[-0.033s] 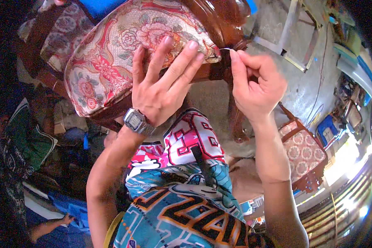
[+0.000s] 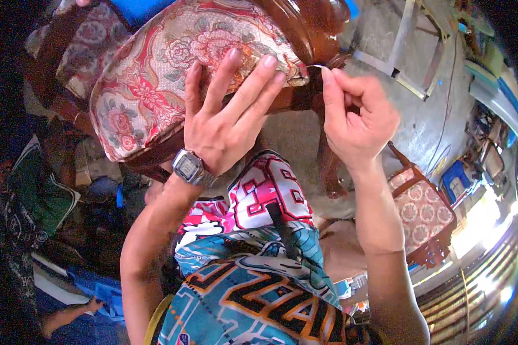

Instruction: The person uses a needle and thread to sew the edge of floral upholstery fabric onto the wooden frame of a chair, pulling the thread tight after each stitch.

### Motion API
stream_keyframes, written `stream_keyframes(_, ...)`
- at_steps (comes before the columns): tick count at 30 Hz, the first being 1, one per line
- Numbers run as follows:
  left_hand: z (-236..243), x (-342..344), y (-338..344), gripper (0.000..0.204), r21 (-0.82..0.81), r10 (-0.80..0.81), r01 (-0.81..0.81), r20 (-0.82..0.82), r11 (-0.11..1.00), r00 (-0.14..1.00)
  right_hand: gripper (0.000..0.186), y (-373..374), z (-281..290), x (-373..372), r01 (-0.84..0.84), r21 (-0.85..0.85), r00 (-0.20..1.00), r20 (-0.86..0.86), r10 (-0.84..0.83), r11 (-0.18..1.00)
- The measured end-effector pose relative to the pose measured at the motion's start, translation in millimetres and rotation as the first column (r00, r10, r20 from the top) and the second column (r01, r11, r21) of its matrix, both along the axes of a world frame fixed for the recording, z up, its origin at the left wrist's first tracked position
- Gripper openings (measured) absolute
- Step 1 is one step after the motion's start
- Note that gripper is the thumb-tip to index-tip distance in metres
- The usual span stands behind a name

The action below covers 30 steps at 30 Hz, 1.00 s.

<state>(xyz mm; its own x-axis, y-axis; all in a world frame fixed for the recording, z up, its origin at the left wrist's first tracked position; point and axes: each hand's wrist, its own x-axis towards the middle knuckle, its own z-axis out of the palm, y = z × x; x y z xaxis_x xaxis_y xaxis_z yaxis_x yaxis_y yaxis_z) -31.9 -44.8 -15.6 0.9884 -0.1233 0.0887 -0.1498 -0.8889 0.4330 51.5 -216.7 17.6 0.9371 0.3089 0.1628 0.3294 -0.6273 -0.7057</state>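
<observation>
Only the slightest movement at the right hand (image 2: 362, 118): a touch more of the thin, pale, curved strand (image 2: 316, 66) shows beyond its fingertips than in the earlier frame, while the left hand (image 2: 224, 129) looks unmoved. Nearest, a teal printed jersey (image 2: 213, 310), then pink-and-white printed cloth (image 2: 273, 192) over the lap. Up to the hands now: the left lies palm down, fingers apart, on the floral tapestry chair seat (image 2: 147, 98), a digital wristwatch (image 2: 188, 167) at its wrist. And the right, thumb and forefinger pinched together on the strand, just beside the seat's right-hand corner! That seat sits straight ahead of the person, glossy brown wooden frame (image 2: 296, 26) along its upper right edge. Farther off to the right, a medallion-patterned upholstered chair (image 2: 423, 213), and a pale rectangular frame (image 2: 398, 40) on the grey floor (image 2: 408, 135).
</observation>
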Motion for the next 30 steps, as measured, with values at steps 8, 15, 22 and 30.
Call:
stream_keyframes(8,-3,-1,1,0.062,0.007,0.010,-0.010,0.032,1.000,0.999,0.015,5,-4,2,-0.078,-0.021,0.974,0.213,0.081,0.997)
stream_keyframes(15,-3,0,0,0.061,0.003,0.000,0.000,0.036,1.000,0.999,0.012,5,-1,3,-0.059,-0.004,0.993,0.106,0.059,0.998)
stream_keyframes(22,-3,0,0,0.063,-0.009,0.003,-0.003,0.028,1.000,1.000,0.011,4,10,26,-0.099,0.024,0.971,-0.216,0.102,0.995)
stream_keyframes(30,-4,-1,2,0.065,0.000,0.004,-0.004,0.027,1.000,1.000,0.011,6,19,42,-0.161,0.004,0.883,-0.446,0.146,0.987)
